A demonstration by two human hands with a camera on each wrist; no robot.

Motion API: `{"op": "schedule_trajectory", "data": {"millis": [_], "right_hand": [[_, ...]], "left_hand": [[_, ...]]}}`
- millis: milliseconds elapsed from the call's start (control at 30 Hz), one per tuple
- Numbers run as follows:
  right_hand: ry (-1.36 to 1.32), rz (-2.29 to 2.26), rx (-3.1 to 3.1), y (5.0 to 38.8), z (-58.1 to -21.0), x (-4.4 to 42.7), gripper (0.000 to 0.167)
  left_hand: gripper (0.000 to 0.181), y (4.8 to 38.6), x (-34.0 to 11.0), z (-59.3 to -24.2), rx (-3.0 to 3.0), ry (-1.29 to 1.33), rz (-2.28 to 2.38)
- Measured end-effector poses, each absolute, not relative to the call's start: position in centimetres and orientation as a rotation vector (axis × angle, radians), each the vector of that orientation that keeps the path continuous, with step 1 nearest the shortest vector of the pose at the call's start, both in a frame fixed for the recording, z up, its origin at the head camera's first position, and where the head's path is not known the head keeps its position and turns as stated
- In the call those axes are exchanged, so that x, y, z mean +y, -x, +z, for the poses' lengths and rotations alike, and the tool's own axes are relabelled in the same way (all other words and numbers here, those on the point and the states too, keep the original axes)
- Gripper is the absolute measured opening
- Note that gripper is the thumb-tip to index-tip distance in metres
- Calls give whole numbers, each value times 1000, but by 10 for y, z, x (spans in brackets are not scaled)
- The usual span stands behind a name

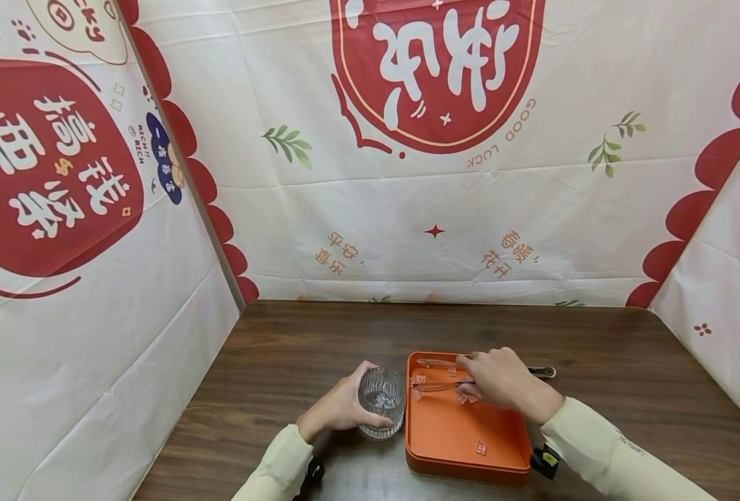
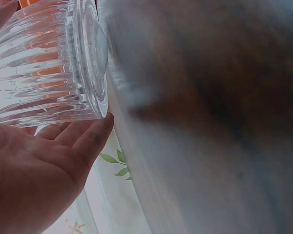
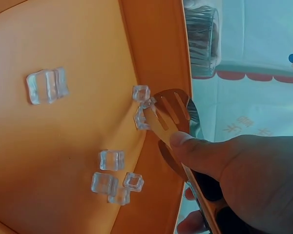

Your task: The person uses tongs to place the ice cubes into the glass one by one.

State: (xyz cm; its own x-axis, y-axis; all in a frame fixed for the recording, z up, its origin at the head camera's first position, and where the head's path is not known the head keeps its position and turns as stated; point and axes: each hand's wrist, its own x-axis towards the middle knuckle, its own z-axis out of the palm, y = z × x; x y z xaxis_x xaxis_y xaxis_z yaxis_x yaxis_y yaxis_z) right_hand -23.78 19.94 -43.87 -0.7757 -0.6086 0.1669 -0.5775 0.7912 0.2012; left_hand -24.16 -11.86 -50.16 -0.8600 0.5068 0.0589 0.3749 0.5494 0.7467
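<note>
My left hand (image 1: 343, 403) holds a ribbed clear glass (image 1: 382, 417) just left of the orange tray (image 1: 457, 470). Its thumb lies on the near side and its fingers on the far side; some clear pieces show inside. In the left wrist view, the palm (image 2: 44, 165) is beside the glass (image 2: 44, 68). My right hand (image 1: 501, 379) grips metal tongs (image 1: 439, 387) over the tray. In the right wrist view, the slotted tip of the tongs (image 3: 173, 107) is at clear ice-like cubes (image 3: 141, 92) by the tray wall; whether it pinches one I cannot tell.
Several other clear cubes (image 3: 111, 160) lie on the tray floor, with one cube (image 1: 480, 447) nearer its front edge. The tray stands on a dark wooden table (image 1: 295, 334). Printed white cloth (image 1: 357, 209) hangs behind the table and at both sides.
</note>
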Motion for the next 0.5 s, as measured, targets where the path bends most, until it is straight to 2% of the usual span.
{"op": "schedule_trajectory", "data": {"millis": [500], "right_hand": [[-952,-265,-2742,244,-444,194,29]], "left_hand": [[86,241,-118,-501,2607,-758,1217]]}}
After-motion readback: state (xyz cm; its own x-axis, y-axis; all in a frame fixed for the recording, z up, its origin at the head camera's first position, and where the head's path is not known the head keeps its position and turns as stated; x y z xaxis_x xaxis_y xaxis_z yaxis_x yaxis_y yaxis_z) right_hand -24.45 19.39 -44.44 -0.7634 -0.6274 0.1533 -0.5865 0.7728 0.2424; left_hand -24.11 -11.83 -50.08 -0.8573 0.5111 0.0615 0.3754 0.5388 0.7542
